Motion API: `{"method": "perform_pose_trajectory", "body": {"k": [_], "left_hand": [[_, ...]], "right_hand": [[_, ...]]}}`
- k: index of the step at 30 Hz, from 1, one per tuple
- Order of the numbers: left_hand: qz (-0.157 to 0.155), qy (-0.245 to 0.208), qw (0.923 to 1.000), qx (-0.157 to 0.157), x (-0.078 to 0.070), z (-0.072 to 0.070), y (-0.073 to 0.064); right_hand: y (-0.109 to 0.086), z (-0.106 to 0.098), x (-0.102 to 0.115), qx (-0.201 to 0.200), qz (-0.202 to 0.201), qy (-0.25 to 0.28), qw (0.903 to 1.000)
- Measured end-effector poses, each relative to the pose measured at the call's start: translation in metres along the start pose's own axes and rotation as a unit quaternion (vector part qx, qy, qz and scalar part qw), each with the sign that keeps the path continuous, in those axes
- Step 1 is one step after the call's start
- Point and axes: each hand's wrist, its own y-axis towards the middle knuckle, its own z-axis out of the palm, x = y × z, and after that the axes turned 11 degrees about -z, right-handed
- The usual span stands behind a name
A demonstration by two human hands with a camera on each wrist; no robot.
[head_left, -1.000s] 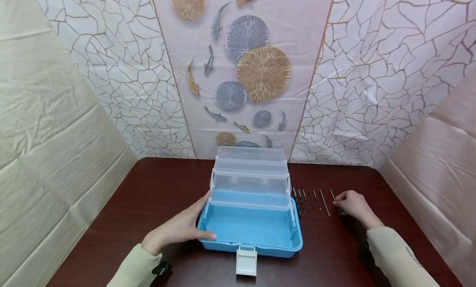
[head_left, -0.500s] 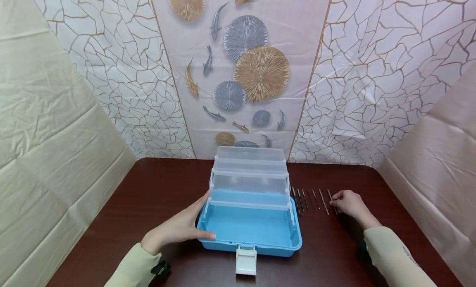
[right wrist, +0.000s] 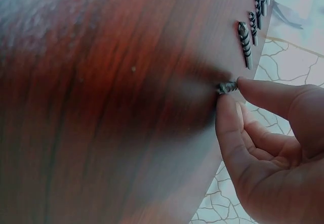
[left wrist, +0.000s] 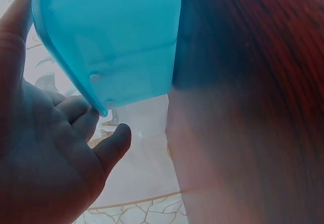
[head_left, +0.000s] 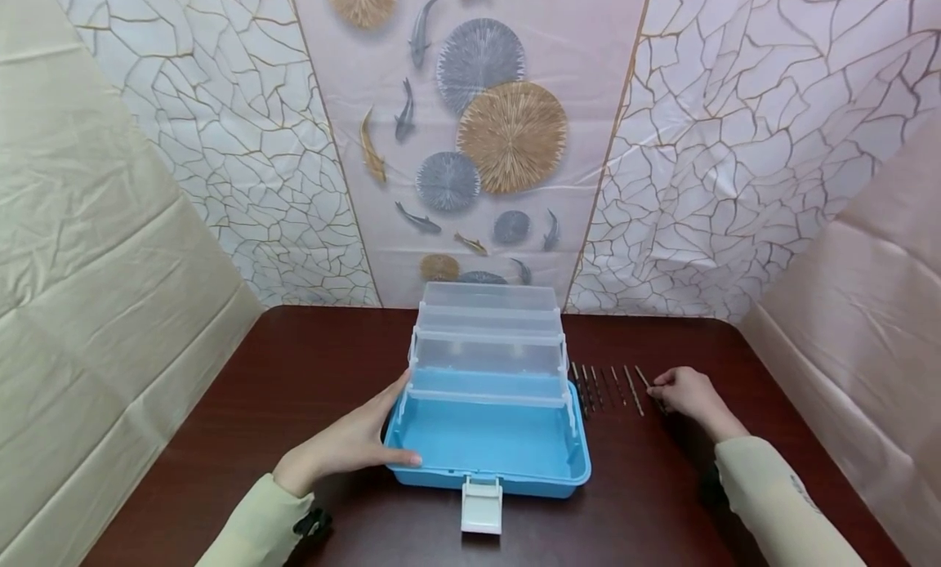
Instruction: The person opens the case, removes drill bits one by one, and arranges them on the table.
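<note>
My left hand (head_left: 345,440) rests spread on the left rim of a light blue toolbox (head_left: 525,487). Its thumb lies over the front left corner, and its fingers reach back along the side. In the left wrist view, those fingertips are at the rim of the blue wall (left wrist: 121,37). To the right of the box, my right hand (head_left: 691,395) pinches a drill bit (head_left: 641,376) between thumb and forefinger. That bit is the rightmost of a row. The right wrist view shows its fluted end (right wrist: 227,87) at the fingertips, close to the tabletop.
Several more drill bits (head_left: 633,390) lie roughly parallel between the box and my right hand. The toolbox's clear tiered trays (head_left: 488,350) are raised at the back, and its white latch (head_left: 481,510) hangs down in front. A patterned cloth (head_left: 662,183) stands behind the dark wooden table (head_left: 323,346).
My right hand has moved slightly left with the pinched drill bit, closer to the other bits. The left hand stays on the toolbox. The head view has shifted a little.
</note>
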Motion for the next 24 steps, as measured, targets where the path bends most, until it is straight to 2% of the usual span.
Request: {"method": "perform_pose_trajectory", "body": {"k": [9, 16, 24], "left_hand": [[0.001, -0.003, 1.0, -0.001, 0.003, 0.001, -0.007], [-0.012, -0.003, 0.9999, 0.001, 0.004, 0.002, -0.012], [0.002, 0.006, 1.0, 0.002, 0.002, 0.003, -0.009]], "right_hand": [[-0.002, 0.004, 0.005, 0.008, -0.002, 0.004, 1.0], [-0.003, 0.005, 0.009, 0.011, 0.004, 0.006, 0.9999], [-0.009, 0.004, 0.009, 0.001, 0.008, 0.017, 0.9998]]}}
